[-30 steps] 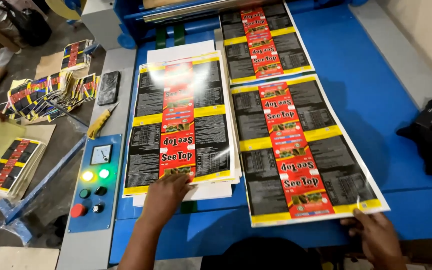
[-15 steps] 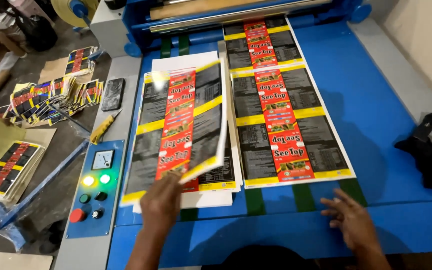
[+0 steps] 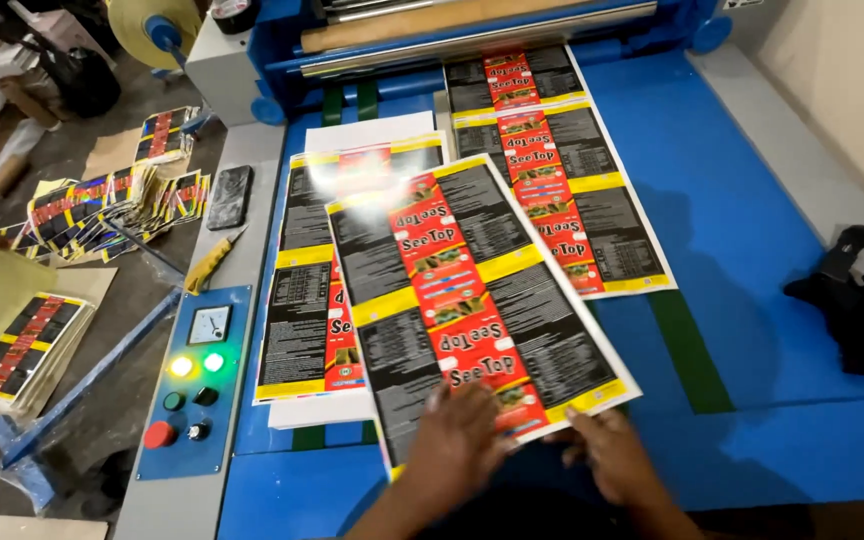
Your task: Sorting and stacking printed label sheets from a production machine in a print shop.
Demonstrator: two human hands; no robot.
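A glossy printed sheet, black with yellow bands and a red middle strip, lies slanted on the blue machine bed. My left hand presses flat on its near edge. My right hand holds the near right corner, fingers over the edge. Under its left part sits a stack of like sheets on white paper. A further sheet runs from the roller down the bed, to the right of the slanted one.
A control panel with lit yellow and green lamps, a red button and a gauge sits left of the bed. A phone and a yellow cutter lie beside it. Cut labels are piled at far left. A black cloth lies right.
The top sheet has come off the left stack and swung right, across the bed. Both hands moved inward onto its near edge. The sheet under the roller has travelled farther away.
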